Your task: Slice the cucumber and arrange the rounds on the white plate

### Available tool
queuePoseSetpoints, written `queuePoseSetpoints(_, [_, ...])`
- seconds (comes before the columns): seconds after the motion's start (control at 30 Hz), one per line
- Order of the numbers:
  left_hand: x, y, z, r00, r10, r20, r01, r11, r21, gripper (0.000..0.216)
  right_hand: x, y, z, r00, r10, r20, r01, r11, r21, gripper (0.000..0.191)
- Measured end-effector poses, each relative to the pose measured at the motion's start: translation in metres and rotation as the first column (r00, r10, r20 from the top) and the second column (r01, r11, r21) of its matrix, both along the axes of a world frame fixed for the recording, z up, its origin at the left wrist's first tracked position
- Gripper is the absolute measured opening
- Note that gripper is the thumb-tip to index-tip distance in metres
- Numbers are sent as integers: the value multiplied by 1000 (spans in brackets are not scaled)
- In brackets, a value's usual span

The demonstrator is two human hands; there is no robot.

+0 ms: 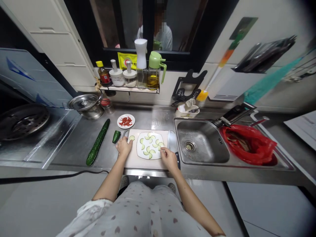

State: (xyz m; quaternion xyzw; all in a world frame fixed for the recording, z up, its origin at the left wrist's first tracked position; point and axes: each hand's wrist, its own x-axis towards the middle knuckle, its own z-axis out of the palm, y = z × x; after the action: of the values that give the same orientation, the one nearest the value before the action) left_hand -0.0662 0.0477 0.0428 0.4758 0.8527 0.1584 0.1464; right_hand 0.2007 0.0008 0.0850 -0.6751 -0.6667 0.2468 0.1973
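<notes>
A white square plate lies on a pale cutting board, with thin half-moon cucumber slices arranged on it in curved clusters. My right hand is at the plate's right rim, thumb and forefinger pinched on a cucumber slice. Over the board's left edge rests my left hand, its thumb apart from the fingers, beside more cucumber slices. A kitchen knife lies along the board's right side, its black handle partly behind my right hand. A cut cucumber piece sits just beyond my left hand.
A whole cucumber lies on the left of the steel counter. A small plate of chopped red bits and a lidded pot stand behind. The sink and a red plastic bag are to the right. A condiment shelf hangs above.
</notes>
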Motion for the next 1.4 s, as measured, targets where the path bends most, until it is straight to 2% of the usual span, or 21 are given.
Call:
queuePoseSetpoints(0.13, [6, 5, 1, 998, -40, -52, 40, 999, -12, 48, -1, -2, 1, 1000, 17, 8, -17, 1000, 9, 38])
queuePoseSetpoints(0.33, [2, 9, -4, 996, -71, -57, 70, 997, -32, 39, 2, -4, -1, 1000, 2, 6, -2, 1000, 0, 37])
queuePoseSetpoints(0.6, [-1, 17, -6, 997, -51, 55, 49, 998, 30, 29, 1, -5, 0, 1000, 11, -9, -11, 1000, -1, 37])
queuePoseSetpoints(0.83, [-5, 14, -11, 961, -12, 275, -26, 991, 135, 18, 7, -3, -4, 1000, -19, -14, 19, 1000, -1, 38])
queuePoseSetpoints(1.0, [-11, 5, -12, 866, -52, 498, -82, 967, 243, 23, 9, -2, -2, 998, -38, -46, 39, 999, 7, 38])
queuePoseSetpoints(1.13, [-8, -3, -4, 762, -121, 636, -94, 951, 294, 26, 6, -2, 0, 997, -45, -65, 46, 999, 9, 36])
queuePoseSetpoints(1.27, [2, -11, 9, 638, -202, 743, -47, 953, 299, 31, -3, -1, 3, 996, -15, -90, 17, 1000, 18, 34])
queuePoseSetpoints(1.4, [18, -20, 25, 521, -301, 799, 78, 949, 307, 29, -20, 2, 8, 990, 61, -127, -53, 997, 60, 30])
